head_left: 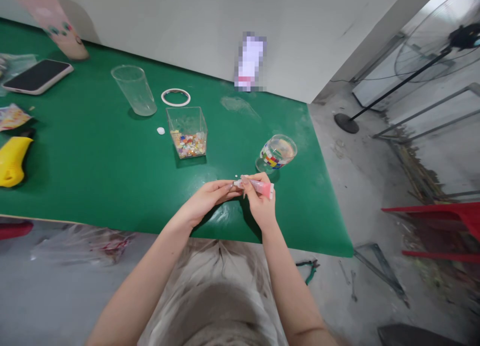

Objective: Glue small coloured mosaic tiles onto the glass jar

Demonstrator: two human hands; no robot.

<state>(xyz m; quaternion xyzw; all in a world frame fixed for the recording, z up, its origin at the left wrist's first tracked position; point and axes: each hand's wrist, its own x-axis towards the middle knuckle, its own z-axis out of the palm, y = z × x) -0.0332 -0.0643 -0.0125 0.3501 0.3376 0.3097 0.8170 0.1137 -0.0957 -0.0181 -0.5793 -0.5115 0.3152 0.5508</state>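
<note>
My right hand [261, 202] is closed around a small pink squeeze tube [261, 187], its narrow tip pointing left. My left hand [210, 198] meets that tip with its thumb and fingertips pinched together; what lies between them is too small to make out. Just beyond my hands stands a clear glass cup [282, 145] with a band of coloured mosaic tiles around it. A square clear container [187, 131] farther left holds many small coloured tile pieces [190, 146].
Behind the container are a white ring [176, 98], a clear tumbler [138, 93] and a white bit [161, 131]. At left lie a phone [39, 76] and a yellow-handled tool [13, 158]. A lit phone [250, 61] leans against the wall. The green table [101, 186] ends at right.
</note>
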